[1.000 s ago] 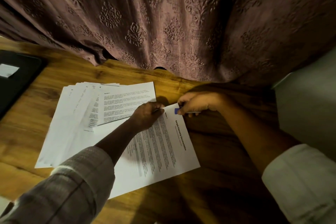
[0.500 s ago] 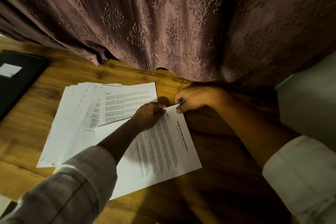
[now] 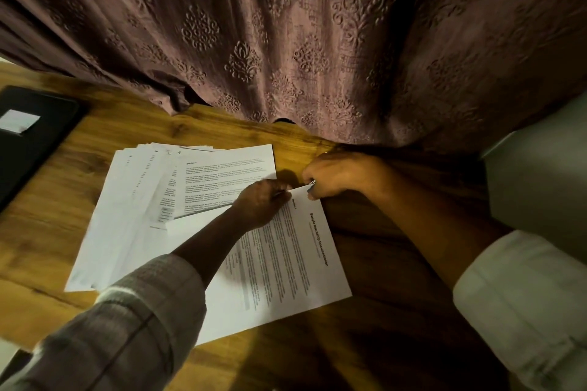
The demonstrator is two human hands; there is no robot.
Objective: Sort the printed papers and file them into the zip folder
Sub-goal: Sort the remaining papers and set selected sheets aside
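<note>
Change: since a second ago our right hand [image 3: 340, 178] has crept slightly up the sheet's corner; the blue tab under its fingers no longer shows, and only a shiny tip does. Our left hand has stayed put.
Far left: black folder [image 3: 35, 143] lies flat on the wooden table [image 3: 47, 216], well apart from the papers, with a white label [image 3: 19, 120] on its cover. We cannot tell whether it is zipped.
Left of centre: fanned stack of papers [image 3: 127, 206], edges staggered, with a sheet headed "Section" [image 3: 228, 174] on top.
Centre: left hand [image 3: 262, 203], fingers bent over the top edge of the titled sheet. We cannot tell whether they pinch it or only press it down.
Centre right: titled sheet [image 3: 286, 270] lies slanted over the stack's near right part, with its heading running along the right edge.
Corner: small shiny object [image 3: 312, 183] touches the sheet's top corner.
Right: right hand, fingers curled tight, pinches that object against the corner, with the patterned curtain [image 3: 286, 41] hanging just behind.
Far right: grey surface [image 3: 540, 174] beside the table.
</note>
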